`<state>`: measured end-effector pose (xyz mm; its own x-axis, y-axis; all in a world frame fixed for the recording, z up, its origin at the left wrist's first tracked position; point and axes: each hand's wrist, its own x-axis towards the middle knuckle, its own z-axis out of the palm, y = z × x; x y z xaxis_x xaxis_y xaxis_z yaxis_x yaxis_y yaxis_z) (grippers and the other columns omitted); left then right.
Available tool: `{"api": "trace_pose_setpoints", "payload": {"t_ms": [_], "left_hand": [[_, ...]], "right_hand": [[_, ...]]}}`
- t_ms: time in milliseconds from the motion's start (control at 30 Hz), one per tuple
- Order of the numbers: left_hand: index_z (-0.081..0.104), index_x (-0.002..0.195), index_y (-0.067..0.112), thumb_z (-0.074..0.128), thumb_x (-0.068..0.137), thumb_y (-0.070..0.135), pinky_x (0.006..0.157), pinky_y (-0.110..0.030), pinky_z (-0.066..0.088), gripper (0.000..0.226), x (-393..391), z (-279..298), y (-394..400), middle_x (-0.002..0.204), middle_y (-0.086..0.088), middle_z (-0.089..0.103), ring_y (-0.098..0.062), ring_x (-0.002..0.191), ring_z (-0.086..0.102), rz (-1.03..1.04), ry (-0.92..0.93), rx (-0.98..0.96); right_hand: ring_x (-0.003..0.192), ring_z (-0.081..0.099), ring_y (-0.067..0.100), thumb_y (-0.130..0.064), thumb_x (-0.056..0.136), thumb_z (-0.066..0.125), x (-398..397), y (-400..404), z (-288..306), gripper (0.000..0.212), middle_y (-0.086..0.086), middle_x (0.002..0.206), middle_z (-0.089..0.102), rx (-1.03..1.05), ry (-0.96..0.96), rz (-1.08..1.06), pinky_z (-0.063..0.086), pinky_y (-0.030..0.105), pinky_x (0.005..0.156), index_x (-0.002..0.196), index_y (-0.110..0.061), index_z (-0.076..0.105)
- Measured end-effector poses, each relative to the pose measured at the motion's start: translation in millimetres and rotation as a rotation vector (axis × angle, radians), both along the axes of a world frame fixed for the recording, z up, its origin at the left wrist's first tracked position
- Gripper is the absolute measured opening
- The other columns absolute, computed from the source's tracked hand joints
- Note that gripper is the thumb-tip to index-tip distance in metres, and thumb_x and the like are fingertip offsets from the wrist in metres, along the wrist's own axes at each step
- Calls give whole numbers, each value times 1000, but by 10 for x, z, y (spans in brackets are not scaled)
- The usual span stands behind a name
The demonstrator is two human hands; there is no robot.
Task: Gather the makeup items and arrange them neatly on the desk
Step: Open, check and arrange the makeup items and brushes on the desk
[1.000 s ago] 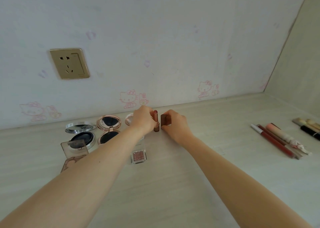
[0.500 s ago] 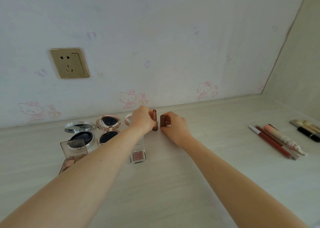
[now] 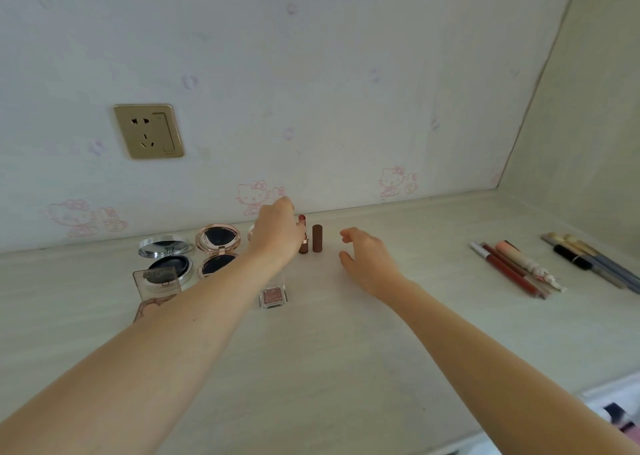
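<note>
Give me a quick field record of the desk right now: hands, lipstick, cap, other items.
left hand: at the lipstick, grip hidden
right hand: open, holds nothing, right of the cap
lipstick: upright, uncapped, near the wall
cap: upright on the desk, just right of the lipstick
compacts: open, at left
pencils: lying together at right

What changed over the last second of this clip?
The right hand let go of the brown cap and drew back toward the person, open. The cap stands alone beside the lipstick, which the left hand still touches. Compacts and pencils stayed put.
</note>
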<state>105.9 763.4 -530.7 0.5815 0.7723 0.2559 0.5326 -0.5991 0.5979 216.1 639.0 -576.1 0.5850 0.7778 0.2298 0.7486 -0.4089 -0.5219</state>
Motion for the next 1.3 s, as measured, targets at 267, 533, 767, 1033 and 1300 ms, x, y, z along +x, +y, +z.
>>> {"api": "trace_pose_setpoints", "payload": {"t_ms": [267,533,767,1033,1300], "left_hand": [[58,113,8,48,88,10,82,-43,51,27,-46,-56,-566,98,-12,66,-32,95,61,-167,36,227],[57,116,11,45,91,15,78,-42,51,28,241,-432,-1341,109,-9,67,-30,103,58,-459,136,328],[57,118,9,44,93,15,81,-44,50,29,753,-507,-1706,111,-12,64,-31,108,54,-543,149,365],[57,117,12,43,91,15,84,-41,48,29,1388,-543,-1842,115,-8,63,-28,112,51,-595,178,405],[64,110,21,46,90,13,80,-36,46,28,1928,-459,-2083,105,-5,67,-24,106,54,-737,19,399]], "right_hand": [[130,40,24,-21,98,45,29,-833,118,46,7,138,49,-155,-187,-49,38,36,102,142,-13,36],[132,39,22,-24,98,45,287,-1710,147,43,5,140,47,-227,-283,-119,37,33,105,140,-14,41],[137,31,24,-21,96,49,677,-2212,157,43,2,154,29,-242,-293,-205,34,42,110,137,-13,46],[102,51,23,-20,96,47,1108,-2518,104,28,5,113,57,-246,-292,-288,47,34,86,120,-11,57],[125,46,24,-23,96,47,1542,-2705,183,37,5,137,51,-268,-274,-461,43,35,93,132,-16,53]]}}
